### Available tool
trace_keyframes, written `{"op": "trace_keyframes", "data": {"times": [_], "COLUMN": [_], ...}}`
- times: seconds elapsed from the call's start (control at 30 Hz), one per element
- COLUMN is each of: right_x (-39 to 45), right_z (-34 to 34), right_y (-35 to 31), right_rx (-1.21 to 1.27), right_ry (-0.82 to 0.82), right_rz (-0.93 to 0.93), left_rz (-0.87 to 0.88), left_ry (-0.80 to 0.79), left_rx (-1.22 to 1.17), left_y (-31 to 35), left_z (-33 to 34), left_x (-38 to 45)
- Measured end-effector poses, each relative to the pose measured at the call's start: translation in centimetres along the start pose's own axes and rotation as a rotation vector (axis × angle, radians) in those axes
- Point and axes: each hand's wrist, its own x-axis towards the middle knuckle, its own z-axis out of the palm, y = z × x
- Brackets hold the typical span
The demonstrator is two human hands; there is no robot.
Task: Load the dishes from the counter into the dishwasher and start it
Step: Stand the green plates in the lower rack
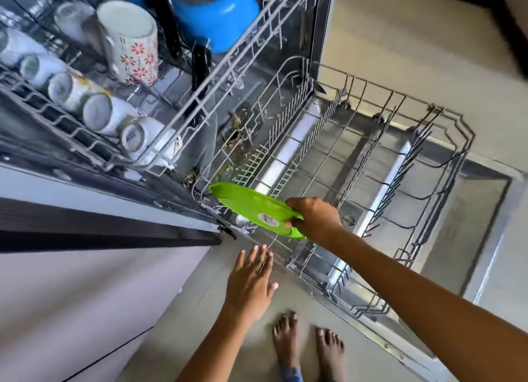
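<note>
Nearest, the left hand (251, 281) hovers with fingers straight, holding nothing. Beyond it, at 1 o'clock, the right hand (314, 218) pinches the green plastic plate (251, 207) by its rim above the lower rack (445, 164). The plate appears light, rigid and unbreakable; an edge grip should suffice.

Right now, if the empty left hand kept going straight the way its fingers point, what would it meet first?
Probably the near edge of the lower rack. The left hand is open, fingers pointing up-frame toward the wires just beyond its fingertips, below the green plate held by the right hand. Depth is unclear from one view.
</note>
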Motion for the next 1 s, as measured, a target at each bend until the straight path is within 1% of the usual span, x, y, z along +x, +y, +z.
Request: {"op": "trace_keyframes", "data": {"times": [0.1, 0.2, 0.4, 0.57, 0.73, 0.87, 1.0], "right_x": [0.8, 1.7, 3.4, 3.9, 4.3, 3.8, 4.1], "right_z": [0.8, 1.3, 2.4, 3.8, 4.6, 5.3, 5.5], "right_y": [-1.0, -1.9, -3.6, -4.3, -5.0, -5.2, -5.6], "right_rx": [-0.013, -0.008, 0.021, 0.002, -0.067, -0.138, -0.211], "right_ry": [-0.030, -0.019, 0.002, -0.019, -0.085, -0.175, -0.224], "right_rz": [-0.006, 0.009, 0.051, 0.040, 0.020, -0.008, -0.019], "left_rz": [0.011, -0.001, -0.017, -0.023, -0.031, -0.073, -0.048], "left_ry": [0.044, 0.038, 0.004, 0.040, 0.035, 0.009, 0.036], "left_rx": [-0.015, -0.053, -0.048, -0.062, -0.069, -0.121, -0.113], "left_y": [-0.2, 0.1, 0.2, 0.1, 0.2, 0.3, 0.4], "left_z": [0.6, 0.6, 0.9, 1.2, 1.4, 1.3, 1.1], "left_x": [-0.2, -0.2, -0.3, -0.3, -0.2, -0.3, -0.2]}}
